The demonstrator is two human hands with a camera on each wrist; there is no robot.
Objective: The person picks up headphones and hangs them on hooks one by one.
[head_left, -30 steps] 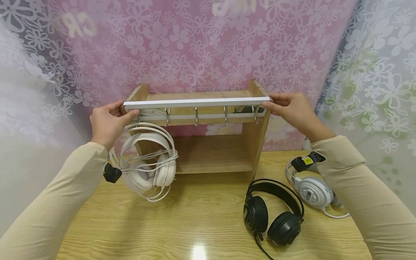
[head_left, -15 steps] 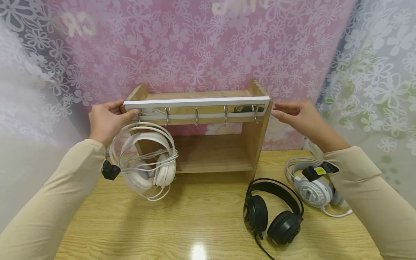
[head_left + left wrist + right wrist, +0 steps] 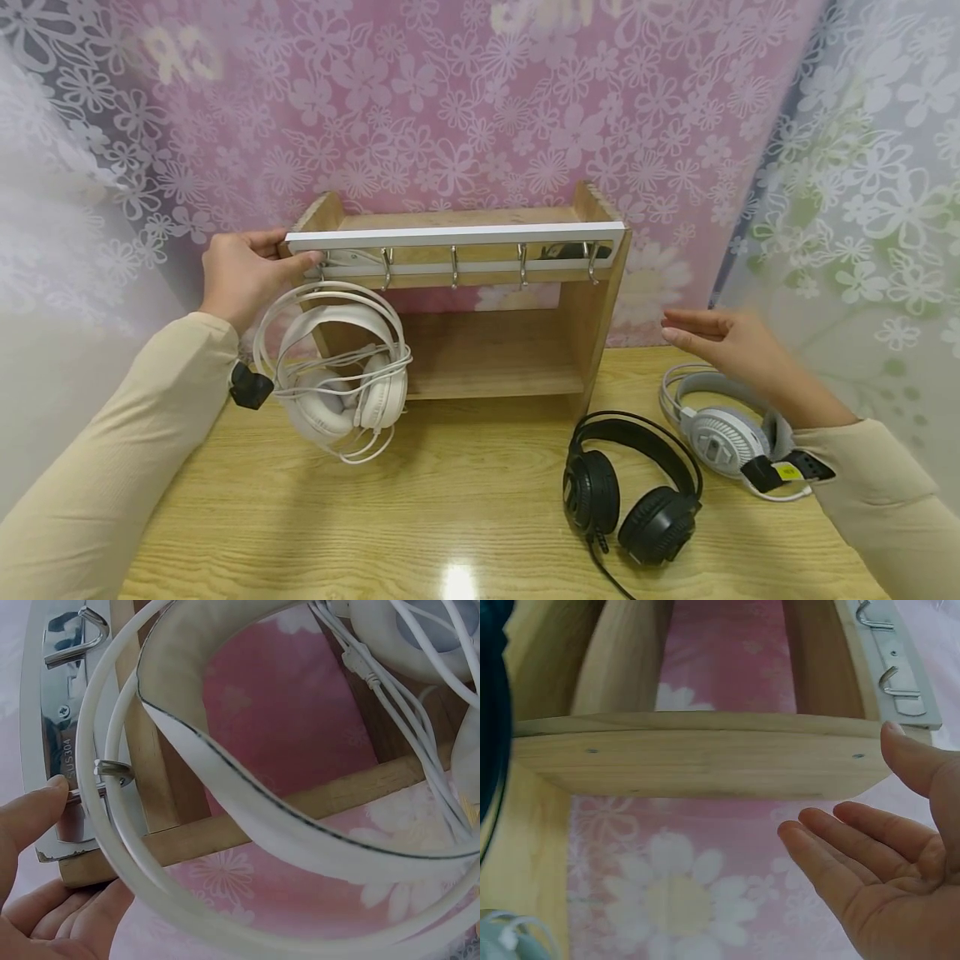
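Presently we note the left hand (image 3: 243, 273) gripping, the right hand (image 3: 738, 350) free.
Left thumb lies on the rail (image 3: 487, 252), fingers (image 3: 67, 919) against the left end of the shelf (image 3: 487, 354); right fingers (image 3: 877, 851), extended, hold nothing, apart from the shelf. White headset (image 3: 384, 400) hangs on the leftmost hook (image 3: 114, 768); black headset (image 3: 656, 527) and grey headset (image 3: 722, 442) lie on the table (image 3: 360, 533), right.

A pink backdrop (image 3: 465, 108) patterned with white flowers and pale lettering (image 3: 180, 54) rises behind a table (image 3: 480, 475) of yellowish wood grain. Whitish, flower-printed panels (image 3: 870, 242) flank it left and right, the right one bearing green marks. Bright light (image 3: 459, 582) glares off the table's near part.
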